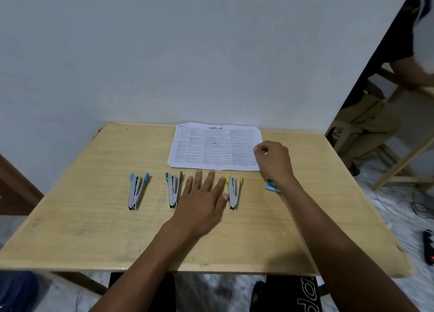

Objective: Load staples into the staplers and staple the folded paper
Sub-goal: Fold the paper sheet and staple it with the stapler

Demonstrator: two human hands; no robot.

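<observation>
Three small metal staplers lie in a row on the wooden table [94,217]: a blue-tipped stapler [136,190], a green-tipped stapler [173,188] and a yellow-tipped stapler [234,190]. A printed sheet of paper [215,147] lies flat at the far edge. My left hand [204,199] rests flat on the table between the green and yellow staplers, fingers spread, holding nothing. My right hand [273,159] sits at the paper's right edge with fingers curled, pinching the sheet's edge. A small green and white staple box [272,186] lies partly hidden under my right wrist.
A white wall stands right behind the table. At the right, another person sits on a wooden chair [397,151] beside a second table. Cables and a power strip [428,247] lie on the floor to the right.
</observation>
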